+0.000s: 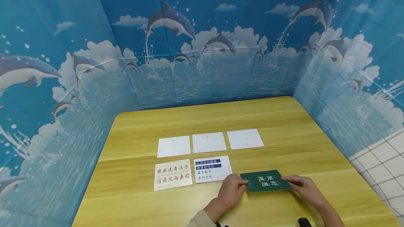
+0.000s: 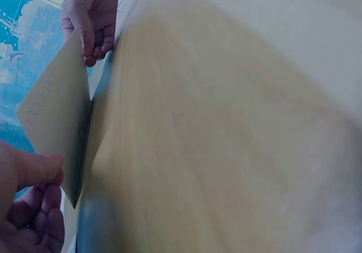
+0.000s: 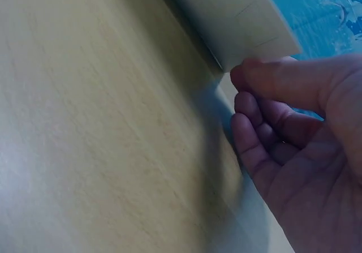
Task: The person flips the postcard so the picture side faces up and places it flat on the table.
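Observation:
A dark green postcard [image 1: 263, 181] with white characters is held face up near the front right of the table. My left hand [image 1: 231, 189] pinches its left end between thumb and fingers. At the opposite end, my right hand [image 1: 304, 189] pinches the right edge. The card's pale underside [image 2: 59, 108] with faint printing faces the left wrist view, and the right wrist view catches its corner beside my thumb. Just left of my left hand lies a white postcard with blue bands [image 1: 212, 177]. A cream postcard with red characters [image 1: 173, 182] lies farther left.
Three white cards, blank side up, form a back row: left [image 1: 174, 150], middle [image 1: 209, 146] and right [image 1: 245, 143]. All rest on a wooden table [image 1: 132, 132]. A dolphin-print curtain [image 1: 202, 76] hangs behind and at both sides. A black object [image 1: 304, 222] shows by my right forearm.

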Demonstrator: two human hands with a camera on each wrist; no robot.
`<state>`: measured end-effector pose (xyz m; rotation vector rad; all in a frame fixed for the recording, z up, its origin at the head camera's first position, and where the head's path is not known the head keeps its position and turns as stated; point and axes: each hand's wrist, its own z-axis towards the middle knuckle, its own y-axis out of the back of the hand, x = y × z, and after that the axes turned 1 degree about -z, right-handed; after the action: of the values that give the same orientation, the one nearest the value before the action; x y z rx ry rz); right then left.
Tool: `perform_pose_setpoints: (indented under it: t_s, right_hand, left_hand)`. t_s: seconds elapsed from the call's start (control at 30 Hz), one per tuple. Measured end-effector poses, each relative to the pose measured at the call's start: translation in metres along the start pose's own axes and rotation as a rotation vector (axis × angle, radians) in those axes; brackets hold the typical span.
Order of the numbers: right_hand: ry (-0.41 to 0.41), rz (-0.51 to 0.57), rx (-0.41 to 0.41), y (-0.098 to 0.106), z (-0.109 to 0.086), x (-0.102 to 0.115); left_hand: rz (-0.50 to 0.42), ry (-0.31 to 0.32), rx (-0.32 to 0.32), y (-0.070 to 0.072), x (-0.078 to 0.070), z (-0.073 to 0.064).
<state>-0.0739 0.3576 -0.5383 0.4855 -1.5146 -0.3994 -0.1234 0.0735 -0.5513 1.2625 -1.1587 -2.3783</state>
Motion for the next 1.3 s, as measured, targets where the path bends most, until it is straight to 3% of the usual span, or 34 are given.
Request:
perform_pose_setpoints:
  t_s: [0.27, 0.43, 0.67, 0.97, 1.1, 1.3]
  right_hand:
    - [0.072, -0.077, 0.012, -0.002, 0.009, 0.005]
    - [0.033, -0.071, 0.023, -0.005, 0.018, 0.008]
    - [-0.033, -0.178, -0.077, -0.016, 0.029, 0.013]
    - [0.025, -0.312, -0.166, -0.03, 0.039, 0.016]
    - [0.061, -0.373, -0.197, -0.035, 0.045, 0.014]
    - [0.076, -0.405, -0.223, -0.039, 0.05, 0.014]
  left_hand:
    - [0.017, 0.016, -0.026, 0.0, 0.005, 0.007]
    - [-0.015, 0.058, -0.007, 0.001, 0.007, 0.014]
    - [-0.081, 0.125, 0.031, -0.001, 0.008, 0.023]
    - [0.129, 0.217, 0.095, 0.001, 0.003, 0.03]
    - [0.22, 0.215, 0.123, 0.005, -0.002, 0.035]
    - [0.285, 0.253, 0.166, 0.006, -0.007, 0.04]
